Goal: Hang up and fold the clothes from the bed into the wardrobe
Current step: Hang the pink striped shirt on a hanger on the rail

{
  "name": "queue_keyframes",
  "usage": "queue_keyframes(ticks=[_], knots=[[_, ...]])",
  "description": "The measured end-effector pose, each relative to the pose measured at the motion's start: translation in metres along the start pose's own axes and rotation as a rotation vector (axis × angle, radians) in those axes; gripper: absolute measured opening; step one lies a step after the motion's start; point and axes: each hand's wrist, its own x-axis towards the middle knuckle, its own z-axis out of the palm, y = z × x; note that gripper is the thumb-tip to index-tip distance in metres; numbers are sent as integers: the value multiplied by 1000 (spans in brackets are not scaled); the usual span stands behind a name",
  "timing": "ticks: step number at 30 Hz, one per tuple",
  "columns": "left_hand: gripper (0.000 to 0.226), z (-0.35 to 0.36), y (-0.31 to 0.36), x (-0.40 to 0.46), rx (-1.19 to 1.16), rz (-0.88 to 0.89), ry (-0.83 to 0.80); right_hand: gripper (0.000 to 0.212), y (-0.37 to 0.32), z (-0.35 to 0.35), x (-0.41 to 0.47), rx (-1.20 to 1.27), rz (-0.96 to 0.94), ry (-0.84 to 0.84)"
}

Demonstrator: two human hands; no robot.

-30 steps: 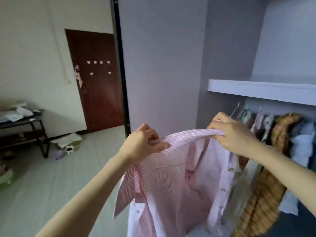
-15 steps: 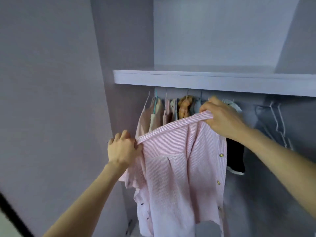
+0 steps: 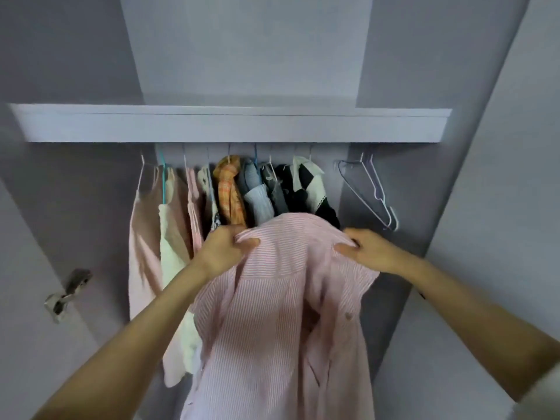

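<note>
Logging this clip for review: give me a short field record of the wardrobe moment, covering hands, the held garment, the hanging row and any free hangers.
setting: open wardrobe, shelf above the hanging row
left hand: grips the pink striped shirt at its top left
right hand: grips the shirt at its top right
shirt state: held up in front of the hung clothes, not on a hanger that shows
empty hangers: hang at the right end, beside the clothes
rail: hidden behind the shelf edge

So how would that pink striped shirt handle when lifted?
Likely floppy: the pink striped shirt sags in folds below the left hand and right hand. Probably light, since each grip only pinches its top edge.
</note>
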Motion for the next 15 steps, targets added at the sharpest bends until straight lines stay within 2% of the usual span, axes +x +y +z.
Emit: queue_keyframes(ticks=[1,2,3,5,7,9,12,15], knots=[[19,7,-1,3,-8,-21,-44,25,7,4,-2,-23,54,-233],[19,15,-2,7,-36,-35,-59,27,18,6,-4,-40,120,-369],[19,23,-3,11,-43,-38,-53,29,30,8,-4,-38,172,-378],[18,40,-2,20,56,14,-62,27,54,10,5,-37,232,-119],[19,54,4,28,134,52,-39,24,71,5,20,-163,297,162],[18,59,10,36,120,55,31,23,78,-7,35,-289,368,327],[13,65,14,51,71,62,117,33,89,-17,66,-378,462,351],[15,72,12,59,20,71,139,35,102,-18,94,-408,521,359]])
